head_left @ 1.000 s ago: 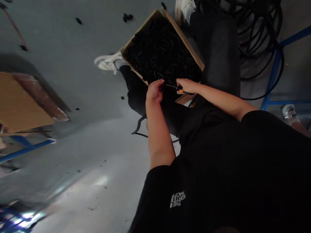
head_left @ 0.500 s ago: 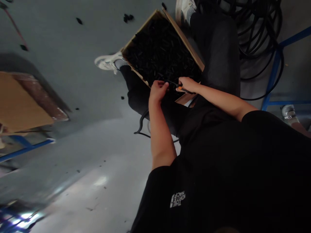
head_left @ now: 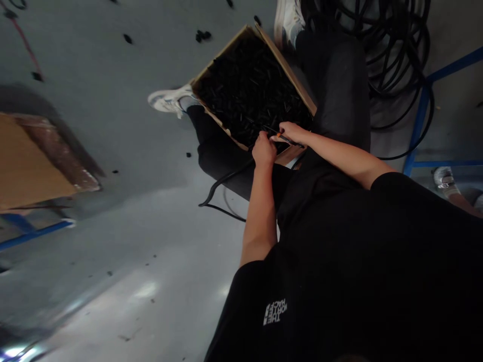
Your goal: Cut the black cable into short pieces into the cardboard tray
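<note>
My left hand [head_left: 264,149] is closed on a black rubber hose [head_left: 222,182], close beside my right hand. The hose runs from it over my left thigh, bends near the floor and passes back under my forearm. A black and orange scissor-like cutter [head_left: 292,140] is gripped in my right hand [head_left: 290,131]; its jaws point left toward my left hand, and my fingers partly hide them. Both hands are over the near corner of a cardboard box [head_left: 222,50] between my legs. Short black hose pieces [head_left: 249,85] fill this box.
Coils of black hose [head_left: 400,55] lie at upper right beside a blue metal frame [head_left: 417,125]. Another person's shoe [head_left: 442,177] shows at the right edge. A flat cardboard piece [head_left: 33,166] is at left. Small black pieces [head_left: 203,35] are scattered on the grey floor.
My left hand has moved right, up close to my right hand, and more of the hose now shows across my thigh. My right hand has stayed nearly in place with the cutter.
</note>
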Demonstrator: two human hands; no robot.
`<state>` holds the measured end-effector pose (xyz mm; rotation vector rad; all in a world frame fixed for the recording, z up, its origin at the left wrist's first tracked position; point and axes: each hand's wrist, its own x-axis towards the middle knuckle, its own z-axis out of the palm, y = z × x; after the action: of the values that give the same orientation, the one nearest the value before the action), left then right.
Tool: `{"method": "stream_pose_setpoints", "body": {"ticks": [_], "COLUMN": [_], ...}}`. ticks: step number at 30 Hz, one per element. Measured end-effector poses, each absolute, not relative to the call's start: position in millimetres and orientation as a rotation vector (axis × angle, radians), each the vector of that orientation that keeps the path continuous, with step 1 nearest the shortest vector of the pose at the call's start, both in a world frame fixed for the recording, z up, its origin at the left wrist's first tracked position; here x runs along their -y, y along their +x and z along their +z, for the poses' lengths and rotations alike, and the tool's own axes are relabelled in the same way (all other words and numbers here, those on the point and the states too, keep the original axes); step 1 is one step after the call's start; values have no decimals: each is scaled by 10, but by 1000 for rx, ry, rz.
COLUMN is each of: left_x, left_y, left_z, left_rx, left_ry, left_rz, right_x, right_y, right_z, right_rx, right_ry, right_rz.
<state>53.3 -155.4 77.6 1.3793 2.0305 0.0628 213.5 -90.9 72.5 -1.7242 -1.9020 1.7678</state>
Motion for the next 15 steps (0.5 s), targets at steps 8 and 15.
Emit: {"method": "stream_pose_setpoints", "body": {"ticks": [8, 15], "left_x": [1402, 1400], "left_y": [468, 290], "left_z": [652, 455], "left_rx": [-2000, -1817], "left_ry": [1385, 1454], "left_rz": [83, 170], "right_x": [875, 926], "right_y": [2180, 2193], "right_z": [674, 692], "right_rx": [2003, 1830], "right_ry": [-1721, -1752], "right_rz": [1667, 1902]}}
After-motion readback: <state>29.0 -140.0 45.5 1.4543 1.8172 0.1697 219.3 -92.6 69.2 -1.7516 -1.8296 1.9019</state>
